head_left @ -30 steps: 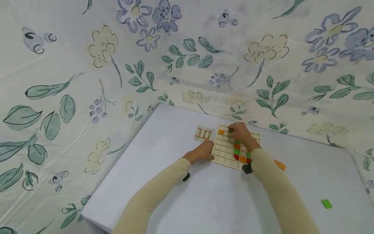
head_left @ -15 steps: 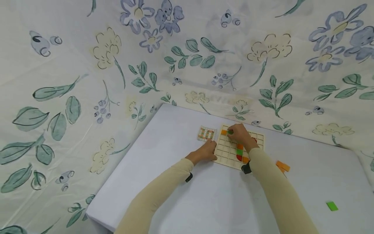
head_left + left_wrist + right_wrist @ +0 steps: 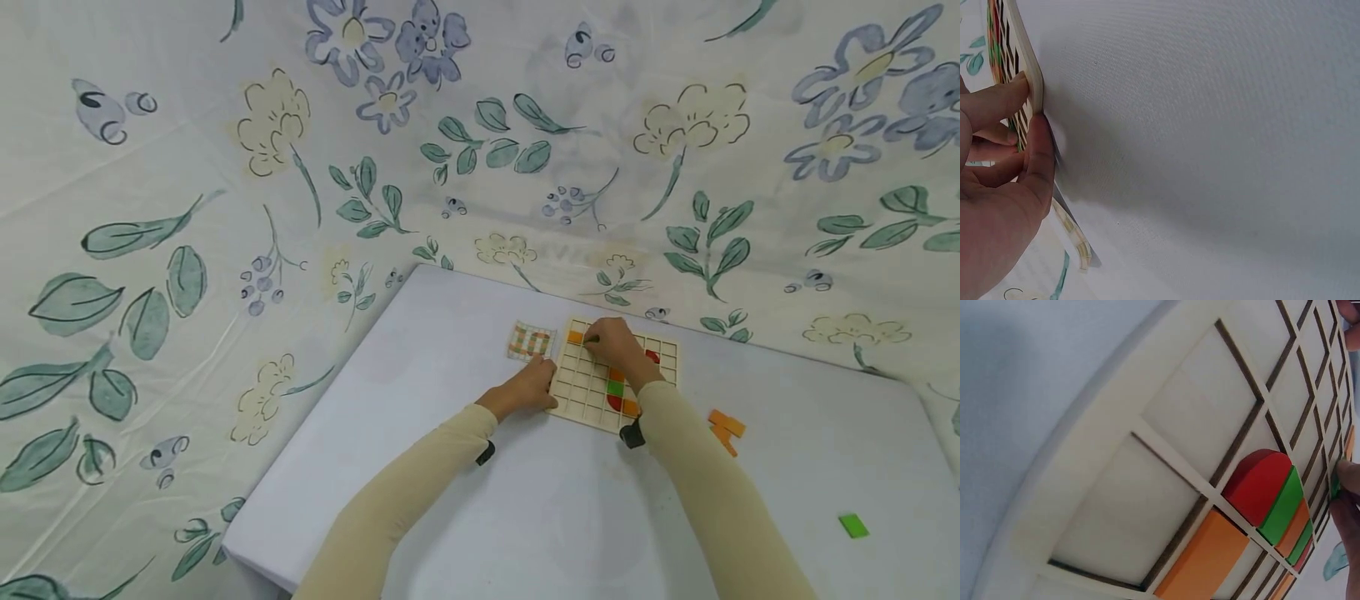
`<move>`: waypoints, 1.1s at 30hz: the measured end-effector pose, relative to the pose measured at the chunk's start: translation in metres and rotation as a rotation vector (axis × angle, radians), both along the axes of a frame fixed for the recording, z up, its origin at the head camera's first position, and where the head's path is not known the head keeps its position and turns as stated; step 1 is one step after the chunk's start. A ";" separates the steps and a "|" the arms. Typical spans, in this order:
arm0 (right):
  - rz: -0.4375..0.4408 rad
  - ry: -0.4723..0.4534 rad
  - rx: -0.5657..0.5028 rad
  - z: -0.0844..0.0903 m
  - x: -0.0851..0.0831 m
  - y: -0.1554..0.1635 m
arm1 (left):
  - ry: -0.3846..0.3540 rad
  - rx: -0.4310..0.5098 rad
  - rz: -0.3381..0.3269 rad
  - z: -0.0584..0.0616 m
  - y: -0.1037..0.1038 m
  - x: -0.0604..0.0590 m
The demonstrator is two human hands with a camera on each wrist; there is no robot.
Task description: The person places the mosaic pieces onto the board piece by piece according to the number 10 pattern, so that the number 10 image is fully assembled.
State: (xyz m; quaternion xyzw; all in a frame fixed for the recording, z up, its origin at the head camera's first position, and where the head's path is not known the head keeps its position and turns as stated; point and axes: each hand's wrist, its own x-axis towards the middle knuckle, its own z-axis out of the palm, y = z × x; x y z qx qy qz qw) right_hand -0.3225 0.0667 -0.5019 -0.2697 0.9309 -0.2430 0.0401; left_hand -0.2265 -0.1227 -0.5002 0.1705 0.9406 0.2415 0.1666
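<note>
A pale wooden grid board (image 3: pixel 581 379) lies on the white table. My left hand (image 3: pixel 528 387) grips its left edge, the thumb (image 3: pixel 1004 100) and a finger meeting at the rim in the left wrist view. Over the far part of the board, my right hand (image 3: pixel 618 346) pinches a small green tile (image 3: pixel 592 338) beside an orange tile (image 3: pixel 575 337) set in a far-left cell. Nearer squares hold a red rounded piece (image 3: pixel 1260 487), a green piece (image 3: pixel 1282 506) and an orange piece (image 3: pixel 1204 556). The right forearm covers some of the board.
A checked pattern card (image 3: pixel 530 342) lies just left of the board. Several loose orange tiles (image 3: pixel 726 425) sit to its right, and a lone green tile (image 3: pixel 853 525) is nearer the right front. A flower-printed cloth (image 3: pixel 480 192) hangs behind the table.
The green tile in my right hand has come down close to the cell beside the orange tile and now looks more edge-on. My left hand keeps its hold; the head view shifted slightly.
</note>
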 end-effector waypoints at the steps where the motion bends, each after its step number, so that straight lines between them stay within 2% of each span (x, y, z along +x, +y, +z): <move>1: 0.028 0.022 0.003 0.000 0.001 0.000 | 0.002 0.001 0.000 0.000 0.000 0.000; 5: 0.127 0.092 0.012 0.001 0.006 0.002 | -0.004 0.000 0.006 0.002 0.002 0.001; 7: 0.134 0.116 -0.015 0.005 0.010 0.007 | -0.013 0.002 0.011 0.002 0.004 0.001; 9: 0.098 0.161 -0.053 0.010 0.014 0.015 | -0.016 0.004 0.010 0.002 0.005 0.002; 12: -0.004 0.220 -0.134 0.021 0.022 0.032 | -0.015 0.015 0.007 0.002 0.006 0.002; 15: -0.062 0.295 -0.155 0.033 0.035 0.054 | -0.013 0.028 0.009 0.000 0.005 0.001; 20: -0.130 0.362 -0.128 0.044 0.068 0.102 | -0.025 0.042 0.031 -0.001 0.001 -0.001; 25: -0.332 0.339 -0.073 0.047 0.110 0.157 | -0.030 0.056 0.020 0.001 -0.001 -0.001; 30: -0.472 0.339 -0.029 0.042 0.160 0.207 | -0.032 0.057 0.010 0.001 0.000 -0.001; 33: -0.542 0.270 -0.001 0.037 0.184 0.232 | -0.028 0.067 0.010 0.001 0.001 -0.001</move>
